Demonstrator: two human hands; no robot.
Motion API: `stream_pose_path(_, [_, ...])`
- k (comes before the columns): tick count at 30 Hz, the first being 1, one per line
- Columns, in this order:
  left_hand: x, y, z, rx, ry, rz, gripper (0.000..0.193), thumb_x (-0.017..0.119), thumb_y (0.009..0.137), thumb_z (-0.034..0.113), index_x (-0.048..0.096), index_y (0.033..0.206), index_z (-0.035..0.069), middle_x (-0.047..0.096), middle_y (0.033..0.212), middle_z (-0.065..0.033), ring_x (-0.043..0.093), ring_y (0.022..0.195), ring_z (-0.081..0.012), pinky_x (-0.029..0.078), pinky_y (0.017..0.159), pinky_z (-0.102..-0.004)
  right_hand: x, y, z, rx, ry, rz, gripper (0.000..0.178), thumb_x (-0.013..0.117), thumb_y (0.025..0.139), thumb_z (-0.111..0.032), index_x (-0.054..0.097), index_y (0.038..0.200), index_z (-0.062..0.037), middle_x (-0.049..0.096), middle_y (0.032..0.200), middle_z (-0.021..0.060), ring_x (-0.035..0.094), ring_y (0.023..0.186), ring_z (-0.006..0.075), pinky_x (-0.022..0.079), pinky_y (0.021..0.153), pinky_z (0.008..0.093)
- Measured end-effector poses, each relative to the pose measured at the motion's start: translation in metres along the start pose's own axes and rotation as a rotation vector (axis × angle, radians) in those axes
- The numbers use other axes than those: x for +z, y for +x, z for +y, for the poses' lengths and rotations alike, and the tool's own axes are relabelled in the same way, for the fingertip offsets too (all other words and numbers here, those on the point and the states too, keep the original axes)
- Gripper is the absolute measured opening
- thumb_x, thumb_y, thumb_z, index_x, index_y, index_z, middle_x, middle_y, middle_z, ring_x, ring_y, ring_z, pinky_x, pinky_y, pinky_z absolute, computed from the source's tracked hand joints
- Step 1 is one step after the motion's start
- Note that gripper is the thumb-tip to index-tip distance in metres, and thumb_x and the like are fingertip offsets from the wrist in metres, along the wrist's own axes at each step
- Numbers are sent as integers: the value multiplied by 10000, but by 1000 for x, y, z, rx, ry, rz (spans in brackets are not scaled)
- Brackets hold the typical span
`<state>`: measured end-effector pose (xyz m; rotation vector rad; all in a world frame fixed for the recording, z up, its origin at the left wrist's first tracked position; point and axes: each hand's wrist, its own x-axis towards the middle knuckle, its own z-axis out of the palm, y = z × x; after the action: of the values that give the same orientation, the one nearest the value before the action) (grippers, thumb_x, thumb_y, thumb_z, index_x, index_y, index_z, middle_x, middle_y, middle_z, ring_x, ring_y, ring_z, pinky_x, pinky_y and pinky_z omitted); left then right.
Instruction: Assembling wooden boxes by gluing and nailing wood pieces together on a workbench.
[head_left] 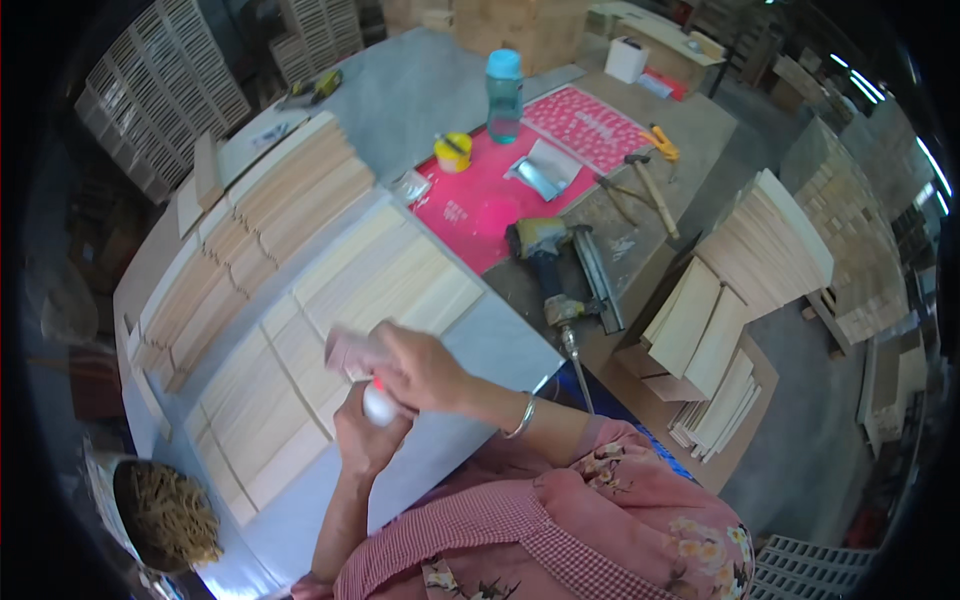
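Note:
My left hand (pixel 365 432) is closed around a small white bottle (pixel 378 405) with a red tip, held upright over the near edge of the workbench. Just above it my right hand (pixel 420 365) grips a pinkish cloth or pad (pixel 348 350) and rests against the bottle's top. Both hands hover over a grey board (pixel 480 345) on which rows of thin pale wooden slats (pixel 370 285) lie flat. A bracelet shows on my right wrist.
A pneumatic nail gun (pixel 560 270) lies right of the board. Behind are a pink mat (pixel 490 195), a teal water bottle (pixel 503 95), a yellow tape roll (pixel 453 152) and a hammer (pixel 650 185). Stacked slats (pixel 760 250) stand right. A bowl of shavings (pixel 165 515) sits lower left.

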<state>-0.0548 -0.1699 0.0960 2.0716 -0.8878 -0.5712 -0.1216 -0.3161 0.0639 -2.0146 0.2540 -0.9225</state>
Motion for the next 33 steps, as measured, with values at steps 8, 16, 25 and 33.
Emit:
stream_pose_path(8, [-5, 20, -41, 546, 276, 297, 421, 829, 669, 161, 654, 1036, 49, 678, 916, -102, 630, 759, -283, 520, 706, -371, -48, 14, -20, 373, 470, 143, 319, 580, 878, -55, 610, 1193, -15, 677, 755, 58, 572, 603, 138, 458, 534, 258])
stream_pose_path(16, [-22, -1, -59, 518, 150, 392, 450, 830, 681, 147, 632, 1071, 41, 655, 906, -94, 632, 756, -263, 524, 703, -358, -128, 107, 118, 310, -740, 152, 367, 602, 931, -313, 571, 1096, 14, 674, 1003, 271, 638, 881, 464, 512, 809, 503])
stream_pose_path(25, [-28, -9, -53, -16, -310, 245, 494, 777, 812, 234, 587, 1223, 38, 637, 1044, -110, 629, 878, -221, 520, 786, -344, -62, 71, 95, 289, -492, -76, 508, 709, 901, -344, 582, 1268, -16, 648, 1172, 179, 630, 1054, 329, 508, 916, 429])
stream_pose_path(33, [-10, 6, -62, -193, -1203, 88, 696, 715, 904, 417, 468, 1446, 57, 538, 1319, -138, 546, 1169, -228, 467, 969, -371, 80, -56, -16, 386, 450, -133, 638, 659, 927, -389, 410, 1360, 8, 555, 1202, 170, 592, 1061, 271, 488, 876, 379])
